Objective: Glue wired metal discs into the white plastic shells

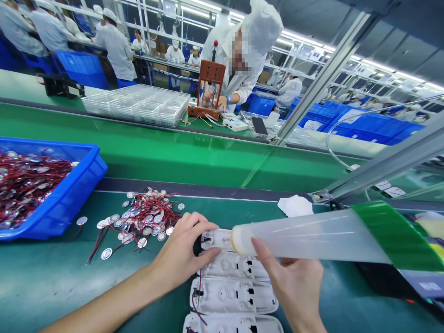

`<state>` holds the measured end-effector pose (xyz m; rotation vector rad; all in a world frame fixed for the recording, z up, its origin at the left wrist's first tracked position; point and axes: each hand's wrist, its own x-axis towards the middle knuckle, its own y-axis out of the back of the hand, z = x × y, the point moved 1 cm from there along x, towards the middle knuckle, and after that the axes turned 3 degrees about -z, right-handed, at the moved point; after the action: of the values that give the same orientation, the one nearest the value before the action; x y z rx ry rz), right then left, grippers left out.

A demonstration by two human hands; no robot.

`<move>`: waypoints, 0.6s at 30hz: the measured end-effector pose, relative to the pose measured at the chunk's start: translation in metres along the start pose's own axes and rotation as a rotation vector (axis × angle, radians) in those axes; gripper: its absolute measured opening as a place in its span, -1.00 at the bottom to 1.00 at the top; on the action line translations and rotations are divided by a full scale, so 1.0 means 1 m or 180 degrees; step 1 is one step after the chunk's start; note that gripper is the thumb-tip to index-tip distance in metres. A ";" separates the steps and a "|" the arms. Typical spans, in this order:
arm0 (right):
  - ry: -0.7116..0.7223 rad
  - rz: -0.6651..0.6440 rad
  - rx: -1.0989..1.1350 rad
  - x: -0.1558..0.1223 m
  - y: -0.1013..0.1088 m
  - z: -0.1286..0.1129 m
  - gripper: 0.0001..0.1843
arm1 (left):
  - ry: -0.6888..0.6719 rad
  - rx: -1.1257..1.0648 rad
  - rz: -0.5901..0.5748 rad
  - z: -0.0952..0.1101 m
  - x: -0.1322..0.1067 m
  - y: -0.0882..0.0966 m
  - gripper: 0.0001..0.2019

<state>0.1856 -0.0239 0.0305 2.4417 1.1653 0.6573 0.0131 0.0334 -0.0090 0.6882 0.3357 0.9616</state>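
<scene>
My left hand (183,252) pinches the top white plastic housing (217,239) in a column of several white housings (234,296) lying on the green bench. My right hand (294,282) grips a large translucent dispensing syringe (312,235) with a green band (395,236). Its tip rests on the top housing. Just left of my left hand lies a loose pile of small metal discs with red and black wires (145,217).
A blue bin (69,194) full of the same wired discs stands at the left. A white cloth (294,206) lies beyond the syringe. A green conveyor (173,155) runs across. Opposite, a person in white works at a wooden jig (210,88) beside clear trays (138,104).
</scene>
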 end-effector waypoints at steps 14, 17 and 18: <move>-0.0202 -0.0307 -0.0178 0.006 0.008 -0.001 -0.52 | -0.0039 0.0047 0.0023 0.001 0.001 0.000 -0.75; -0.0273 -0.0303 -0.0091 0.007 0.009 -0.001 -0.54 | -0.0025 0.0043 0.0019 0.001 0.000 0.001 -0.75; -0.0277 -0.0295 -0.0056 0.007 0.009 -0.001 -0.55 | -0.0017 0.0042 0.0024 0.001 0.000 0.001 -0.75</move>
<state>0.1947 -0.0233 0.0377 2.3608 1.2242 0.5265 0.0134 0.0335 -0.0074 0.7046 0.3352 0.9654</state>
